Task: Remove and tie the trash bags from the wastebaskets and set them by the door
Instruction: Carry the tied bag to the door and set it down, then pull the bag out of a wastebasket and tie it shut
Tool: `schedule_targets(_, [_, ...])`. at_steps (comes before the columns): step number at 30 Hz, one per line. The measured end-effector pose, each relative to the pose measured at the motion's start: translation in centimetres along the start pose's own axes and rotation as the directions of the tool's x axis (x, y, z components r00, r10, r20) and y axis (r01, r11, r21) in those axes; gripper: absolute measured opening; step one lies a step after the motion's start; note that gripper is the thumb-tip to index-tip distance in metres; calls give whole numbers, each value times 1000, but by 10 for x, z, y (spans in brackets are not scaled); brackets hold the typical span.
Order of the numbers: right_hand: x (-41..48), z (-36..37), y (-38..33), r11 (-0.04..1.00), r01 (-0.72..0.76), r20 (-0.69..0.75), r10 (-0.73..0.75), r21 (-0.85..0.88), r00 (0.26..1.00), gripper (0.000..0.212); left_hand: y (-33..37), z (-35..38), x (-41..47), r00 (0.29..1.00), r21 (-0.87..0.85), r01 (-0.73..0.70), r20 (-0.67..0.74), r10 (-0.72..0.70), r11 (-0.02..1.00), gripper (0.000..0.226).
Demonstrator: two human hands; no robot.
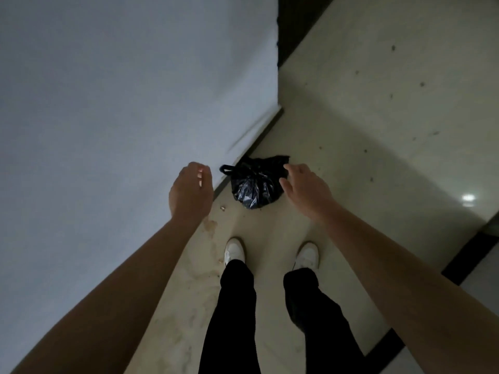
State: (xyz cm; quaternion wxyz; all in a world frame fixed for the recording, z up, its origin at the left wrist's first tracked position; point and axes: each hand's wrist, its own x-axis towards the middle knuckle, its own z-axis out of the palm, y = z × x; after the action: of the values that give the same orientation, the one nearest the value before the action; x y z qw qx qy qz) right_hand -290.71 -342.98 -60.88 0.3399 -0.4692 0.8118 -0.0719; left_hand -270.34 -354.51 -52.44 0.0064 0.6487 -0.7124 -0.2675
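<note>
Trash bag point(253, 187), small and black, sits on the pale floor point(337, 157) just ahead of my white shoes point(235, 251), pressed close to the foot of the big white surface point(108, 90) on my left; whether that is the door or a wall I cannot tell. Its top looks gathered and knotted, with one loop point(225, 168) sticking out to the left and a loose flap at the upper right.

My left hand point(191, 190) hangs beside the bag, fingers point(201, 171) loosely curled round nothing. My right hand point(306, 188) hovers at the bag's right edge with fingers relaxed and a little apart, also holding nothing.

I'd judge the bag light: it is small, slumped and crinkled, so probably only part full. The film is thin, glossy and soft, so it will be slippery and will give wherever I squeeze it, and something sharp inside could tear it if I grab the belly. The sound place to take it is the knotted neck or that left loop, pinched with two or three fingers, and lifted straight up rather than dragged across the floor
</note>
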Motion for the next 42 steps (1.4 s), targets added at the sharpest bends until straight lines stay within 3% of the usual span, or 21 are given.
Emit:
schedule_targets(5, [-69, -111, -78, 969, 191, -141, -213, -158, 967, 52, 27, -116, -89, 978, 32, -115, -173, 119, 993, 30])
schedule_targets(7, [-102, -140, -117, 926, 305, -175, -346, -222, 922, 57, 17, -161, -130, 957, 102, -139, -242, 160, 985, 34])
schedule_targets(11, [-166, -173, -201, 762, 559, -223, -637, -328, 738, 63, -24, -239, -210, 915, 221, -39, -383, 124, 974, 45])
schedule_targets(13, [-196, -176, -240, 702, 633, -211, -707, -327, 675, 66, -50, -270, -246, 881, 251, 11, -461, 110, 968, 52])
schedule_targets(18, [-298, -157, -370, 408, 844, -148, -913, -348, 380, 67, -146, -366, -386, 722, 302, 252, -691, 29, 919, 67])
schedule_targets(20, [-366, -124, -427, 241, 900, -116, -970, -363, 213, 67, -200, -395, -478, 600, 222, 403, -797, -73, 888, 70])
schedule_targets(22, [-414, -98, -468, 172, 923, -119, -983, -343, 138, 67, -239, -414, -549, 516, 167, 483, -847, -125, 860, 71])
schedule_targets(26, [-582, -8, -540, -38, 968, -49, -997, -249, -52, 68, -334, -414, -757, 287, -22, 717, -901, -324, 696, 74])
schedule_targets(29, [-691, 48, -563, -224, 955, 49, -975, -196, -218, 69, -378, -397, -879, 104, -191, 787, -896, -432, 586, 74])
schedule_targets(32, [-776, 96, -579, -361, 921, 100, -932, -147, -349, 68, -403, -382, -970, -34, -301, 821, -874, -484, 485, 73])
schedule_targets(38, [-907, 202, -604, -485, 872, 165, -867, -66, -470, 67, -448, -331, -1095, -176, -378, 861, -850, -497, 341, 71])
schedule_targets(42, [-1009, 296, -620, -570, 821, 200, -801, 36, -565, 68, -491, -296, -1185, -270, -415, 890, -814, -514, 190, 72])
